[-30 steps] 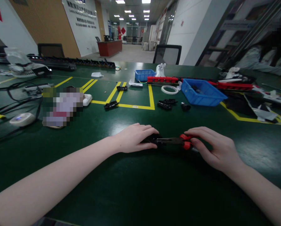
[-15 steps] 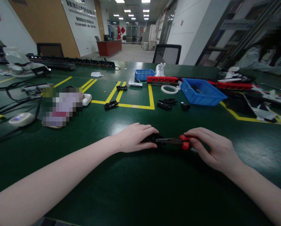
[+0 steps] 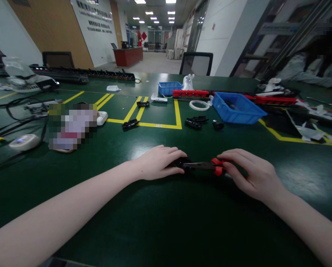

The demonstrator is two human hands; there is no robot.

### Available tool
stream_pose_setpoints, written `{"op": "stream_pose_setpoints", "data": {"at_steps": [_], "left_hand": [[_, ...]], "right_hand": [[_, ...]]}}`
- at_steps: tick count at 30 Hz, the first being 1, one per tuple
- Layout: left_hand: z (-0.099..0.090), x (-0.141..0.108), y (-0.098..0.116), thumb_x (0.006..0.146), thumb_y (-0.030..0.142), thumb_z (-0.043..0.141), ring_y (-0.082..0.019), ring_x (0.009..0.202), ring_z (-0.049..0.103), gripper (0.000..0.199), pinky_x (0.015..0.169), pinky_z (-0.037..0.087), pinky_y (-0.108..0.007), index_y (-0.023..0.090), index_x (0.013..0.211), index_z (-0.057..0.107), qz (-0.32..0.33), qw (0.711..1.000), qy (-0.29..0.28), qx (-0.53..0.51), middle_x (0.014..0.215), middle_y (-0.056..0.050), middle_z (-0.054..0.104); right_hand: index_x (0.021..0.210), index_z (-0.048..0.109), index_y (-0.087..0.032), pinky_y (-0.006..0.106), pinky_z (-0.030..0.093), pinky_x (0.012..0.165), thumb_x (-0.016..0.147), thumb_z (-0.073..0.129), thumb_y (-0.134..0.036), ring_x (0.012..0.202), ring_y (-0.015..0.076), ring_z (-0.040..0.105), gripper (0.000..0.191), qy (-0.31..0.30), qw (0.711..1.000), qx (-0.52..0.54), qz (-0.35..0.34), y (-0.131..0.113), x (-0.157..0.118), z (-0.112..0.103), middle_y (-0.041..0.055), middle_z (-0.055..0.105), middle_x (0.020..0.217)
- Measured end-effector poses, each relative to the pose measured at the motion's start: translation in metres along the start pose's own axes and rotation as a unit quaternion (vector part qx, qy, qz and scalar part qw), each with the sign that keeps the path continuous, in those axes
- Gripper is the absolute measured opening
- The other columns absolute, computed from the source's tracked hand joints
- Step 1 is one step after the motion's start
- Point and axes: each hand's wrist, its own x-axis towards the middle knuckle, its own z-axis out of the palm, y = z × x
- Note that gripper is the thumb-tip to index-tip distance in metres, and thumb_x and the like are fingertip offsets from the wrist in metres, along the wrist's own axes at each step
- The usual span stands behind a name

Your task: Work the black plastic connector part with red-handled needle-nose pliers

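My left hand point(image 3: 163, 163) is closed round a small black part point(image 3: 179, 162), mostly covered by the fingers and held low over the green table point(image 3: 166, 215). In my right hand point(image 3: 249, 170) are needle-nose pliers point(image 3: 202, 165) with red handles, gripped between thumb and fingers. Their long dark jaws point left and reach the black part at my left fingertips. Whether the jaws pinch something there is too small to tell. Beyond my hands lie similar black parts point(image 3: 194, 122), with another black piece point(image 3: 130, 124) on the yellow tape.
A blue bin point(image 3: 238, 113) holding dark parts stands at right, behind a short black piece point(image 3: 217, 125). A white ring point(image 3: 199, 105), a smaller blue bin point(image 3: 170, 88) and a red strip point(image 3: 191, 94) lie farther back. At left are a phone point(image 3: 74, 128) and cables. Someone sits at far right.
The whole view has shifted very slightly. Both hands, the pliers and the black part keep almost the same positions, with the pliers' jaws still at the part.
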Motion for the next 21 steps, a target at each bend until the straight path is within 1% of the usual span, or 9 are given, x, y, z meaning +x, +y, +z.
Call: {"op": "stream_pose_setpoints", "data": {"at_steps": [4, 8, 14, 21], "left_hand": [[-0.0004, 0.0000, 0.0005, 0.100, 0.042, 0.053, -0.023, 0.105, 0.063, 0.037, 0.088, 0.045, -0.035, 0.019, 0.129, 0.048, -0.005, 1.000, -0.001, -0.005, 0.121, -0.007, 0.064], [-0.0007, 0.0003, 0.0011, 0.098, 0.044, 0.055, -0.022, 0.105, 0.063, 0.039, 0.088, 0.045, -0.035, 0.019, 0.128, 0.049, -0.008, 1.000, -0.007, -0.007, 0.120, -0.007, 0.065], [-0.0014, 0.0003, 0.0017, 0.099, 0.042, 0.056, -0.022, 0.105, 0.064, 0.038, 0.088, 0.045, -0.035, 0.019, 0.128, 0.049, -0.009, 1.000, -0.010, -0.004, 0.121, -0.007, 0.064], [-0.0012, -0.0003, 0.0005, 0.099, 0.043, 0.055, -0.021, 0.102, 0.063, 0.039, 0.087, 0.045, -0.035, 0.019, 0.129, 0.049, -0.001, 1.000, -0.007, -0.007, 0.119, -0.006, 0.064]], "right_hand": [[0.106, 0.059, -0.026, 0.038, 0.056, 0.066, 0.094, 0.050, -0.025, 0.081, 0.0234, 0.068, 0.015, 0.004, 1.000, -0.003, -0.004, -0.0002, 0.0001, -0.0002, 0.0071, 0.069, 0.094], [0.106, 0.059, -0.027, 0.039, 0.056, 0.068, 0.095, 0.049, -0.026, 0.083, 0.0239, 0.068, 0.015, 0.008, 1.000, -0.001, 0.018, 0.0009, 0.0000, 0.0002, 0.0069, 0.069, 0.096], [0.106, 0.059, -0.027, 0.041, 0.056, 0.071, 0.095, 0.049, -0.028, 0.086, 0.0256, 0.068, 0.015, 0.011, 0.999, 0.014, 0.044, 0.0031, -0.0009, -0.0006, 0.0066, 0.069, 0.097], [0.105, 0.059, -0.026, 0.039, 0.056, 0.070, 0.096, 0.049, -0.027, 0.085, 0.0235, 0.068, 0.014, -0.001, 0.999, 0.022, 0.034, 0.0002, 0.0011, 0.0018, 0.0065, 0.069, 0.096]]}}
